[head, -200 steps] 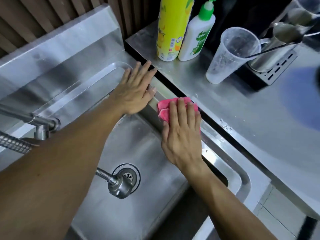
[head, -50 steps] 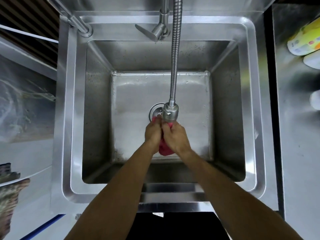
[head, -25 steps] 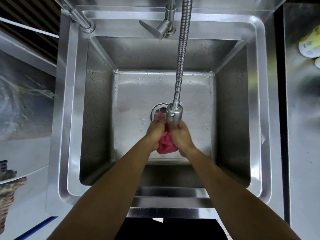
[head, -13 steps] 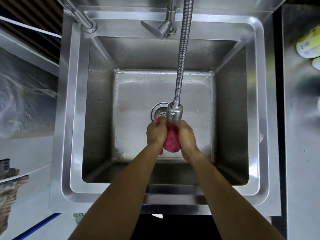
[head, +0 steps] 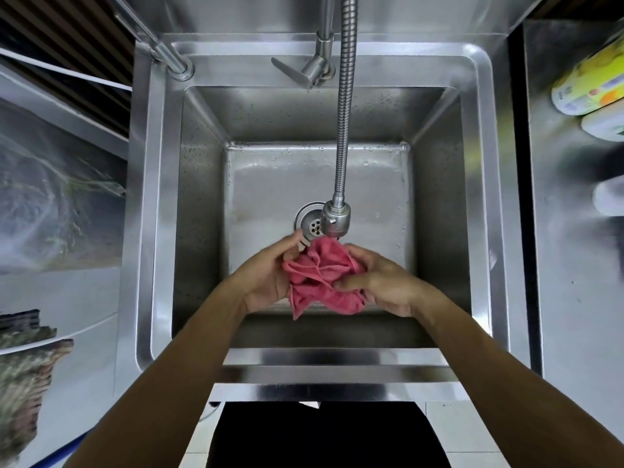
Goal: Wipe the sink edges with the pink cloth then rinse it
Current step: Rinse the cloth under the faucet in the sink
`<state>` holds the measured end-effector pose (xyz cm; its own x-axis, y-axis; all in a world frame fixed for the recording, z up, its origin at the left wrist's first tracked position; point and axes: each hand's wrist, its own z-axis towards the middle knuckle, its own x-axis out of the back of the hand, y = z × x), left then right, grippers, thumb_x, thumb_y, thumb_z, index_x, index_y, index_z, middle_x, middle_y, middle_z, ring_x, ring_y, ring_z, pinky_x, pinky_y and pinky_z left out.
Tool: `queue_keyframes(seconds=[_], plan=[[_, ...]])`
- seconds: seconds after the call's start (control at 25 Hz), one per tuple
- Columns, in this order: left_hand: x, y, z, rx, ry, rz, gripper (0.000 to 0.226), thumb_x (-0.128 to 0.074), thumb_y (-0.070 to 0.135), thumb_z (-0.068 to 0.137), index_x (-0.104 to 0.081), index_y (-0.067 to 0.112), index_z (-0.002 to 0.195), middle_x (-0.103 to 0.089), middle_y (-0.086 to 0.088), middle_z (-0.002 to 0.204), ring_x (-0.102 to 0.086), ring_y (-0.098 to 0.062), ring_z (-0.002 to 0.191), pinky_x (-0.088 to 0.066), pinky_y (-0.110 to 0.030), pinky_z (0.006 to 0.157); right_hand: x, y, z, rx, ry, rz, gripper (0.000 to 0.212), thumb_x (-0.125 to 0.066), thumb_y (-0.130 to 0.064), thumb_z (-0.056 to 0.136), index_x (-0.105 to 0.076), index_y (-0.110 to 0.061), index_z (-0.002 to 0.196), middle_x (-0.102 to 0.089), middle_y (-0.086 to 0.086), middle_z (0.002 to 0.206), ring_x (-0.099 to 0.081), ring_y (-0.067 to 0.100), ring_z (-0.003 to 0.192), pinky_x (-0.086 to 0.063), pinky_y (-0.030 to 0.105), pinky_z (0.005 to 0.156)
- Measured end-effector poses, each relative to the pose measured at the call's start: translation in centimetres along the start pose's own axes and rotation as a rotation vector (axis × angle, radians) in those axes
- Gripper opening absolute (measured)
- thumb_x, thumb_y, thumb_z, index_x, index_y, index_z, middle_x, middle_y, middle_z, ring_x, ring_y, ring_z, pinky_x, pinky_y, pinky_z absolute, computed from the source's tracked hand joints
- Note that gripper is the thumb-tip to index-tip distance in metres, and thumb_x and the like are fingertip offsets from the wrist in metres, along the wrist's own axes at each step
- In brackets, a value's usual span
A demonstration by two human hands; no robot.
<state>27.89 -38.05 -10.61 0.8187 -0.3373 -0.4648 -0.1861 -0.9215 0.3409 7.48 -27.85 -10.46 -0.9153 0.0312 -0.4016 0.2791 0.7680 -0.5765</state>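
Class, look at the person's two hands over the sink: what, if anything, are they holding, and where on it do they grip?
Both hands hold the pink cloth: left hand bunches its left side, right hand its right side, under the spray head.

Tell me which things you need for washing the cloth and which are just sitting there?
Needed:
pink cloth, bunched between both hands
left hand
right hand
spray head, just above the cloth
sink
tap lever

Just sitting there:
yellow bottle on the counter
white bottle beside it
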Motion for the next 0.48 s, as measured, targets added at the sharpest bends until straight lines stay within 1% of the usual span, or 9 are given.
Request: queue_keyframes(seconds=[0.04, 0.08, 0.12, 0.16, 0.2, 0.28, 0.36, 0.44, 0.48], plan=[[0.4, 0.3, -0.1, -0.013, -0.019, -0.091, 0.046, -0.055, 0.050, 0.099, -0.054, 0.018, 0.065, -0.061, -0.005, 0.071, -0.064, -0.023, 0.074, -0.056, -0.038, 0.074, -0.3, -0.5, -0.3, 0.115, 0.040, -0.078, 0.053, -0.069, 0.016, 0.086, -0.064, -0.016, 0.129, -0.076, 0.005, 0.120, -0.072, 0.024, 0.115, -0.057, 0.038, 0.103], [0.7, 0.4, -0.1, -0.011, -0.049, -0.131, 0.047, -0.052, 0.052, 0.100, -0.062, 0.019, 0.068, -0.066, -0.006, 0.077, -0.066, -0.024, 0.078, -0.056, -0.037, 0.074, -0.6, -1.2, -0.7, 0.222, 0.078, -0.174, 0.051, -0.070, 0.019, 0.085, -0.066, -0.012, 0.124, -0.078, 0.002, 0.113, -0.074, 0.020, 0.110, -0.059, 0.032, 0.098], [0.9, 0.4, 0.1, 0.005, -0.106, -0.103, 0.047, -0.049, 0.055, 0.101, -0.074, 0.018, 0.084, -0.074, -0.009, 0.095, -0.070, -0.030, 0.092, -0.056, -0.040, 0.085, -0.9, -1.6, -1.0, 0.312, 0.101, -0.253, 0.047, -0.069, 0.022, 0.083, -0.069, -0.008, 0.119, -0.077, 0.002, 0.108, -0.074, 0.019, 0.104, -0.060, 0.030, 0.092], [0.6, 0.5, 0.1, 0.044, -0.197, -0.015, 0.053, -0.048, 0.059, 0.100, -0.077, 0.016, 0.109, -0.074, -0.014, 0.118, -0.069, -0.037, 0.110, -0.053, -0.045, 0.099, -1.2, -1.9, -1.2, 0.404, 0.123, -0.387, 0.044, -0.068, 0.024, 0.082, -0.071, -0.006, 0.114, -0.076, 0.004, 0.106, -0.074, 0.021, 0.101, -0.062, 0.033, 0.089], [0.4, 0.6, 0.2, 0.097, -0.283, 0.104, 0.062, -0.051, 0.064, 0.095, -0.072, 0.015, 0.126, -0.069, -0.017, 0.131, -0.066, -0.041, 0.119, -0.051, -0.048, 0.105, -1.4, -2.1, -1.4, 0.505, 0.148, -0.579, 0.044, -0.067, 0.024, 0.081, -0.072, -0.007, 0.111, -0.072, 0.006, 0.108, -0.072, 0.023, 0.100, -0.062, 0.037, 0.087], [-0.1, 1.7, 0.2, 0.194, -0.406, 0.326, 0.070, -0.070, 0.070, 0.078, -0.073, 0.017, 0.124, -0.072, -0.016, 0.127, -0.072, -0.037, 0.110, -0.060, -0.047, 0.094, -2.0, -2.1, -1.8, 0.640, 0.149, -0.937, 0.046, -0.070, 0.017, 0.081, -0.070, -0.017, 0.113, -0.060, 0.000, 0.118, -0.065, 0.021, 0.104, -0.058, 0.036, 0.087], [-0.2, 3.8, -0.2, 0.248, -0.531, 0.483, 0.070, -0.086, 0.059, 0.067, -0.071, 0.015, 0.119, -0.077, -0.010, 0.112, -0.076, -0.027, 0.096, -0.064, -0.040, 0.082, -2.6, -2.3, -2.7, 0.548, 0.121, -0.947, 0.055, -0.072, 0.010, 0.083, -0.057, -0.026, 0.122, -0.050, -0.004, 0.125, -0.061, 0.015, 0.106, -0.056, 0.028, 0.083], [-0.7, 5.5, -0.7, 0.272, -0.630, 0.685, 0.053, -0.090, 0.036, 0.073, -0.070, 0.012, 0.116, -0.076, -0.009, 0.103, -0.074, -0.022, 0.089, -0.064, -0.034, 0.077, -2.5, -3.1, -3.8, 0.293, 0.018, -0.819, 0.072, -0.077, -0.001, 0.081, -0.038, -0.035, 0.131, -0.050, -0.003, 0.129, -0.063, 0.011, 0.105, -0.057, 0.025, 0.081], [-1.2, 5.9, -1.0, 0.256, -0.635, 0.818, 0.040, -0.088, 0.020, 0.079, -0.071, 0.011, 0.113, -0.077, -0.008, 0.100, -0.073, -0.020, 0.087, -0.063, -0.033, 0.074, -1.8, -3.8, -4.3, 0.132, -0.063, -0.724, 0.081, -0.082, -0.010, 0.079, -0.032, -0.038, 0.135, -0.051, -0.003, 0.131, -0.064, 0.010, 0.108, -0.057, 0.026, 0.087]])
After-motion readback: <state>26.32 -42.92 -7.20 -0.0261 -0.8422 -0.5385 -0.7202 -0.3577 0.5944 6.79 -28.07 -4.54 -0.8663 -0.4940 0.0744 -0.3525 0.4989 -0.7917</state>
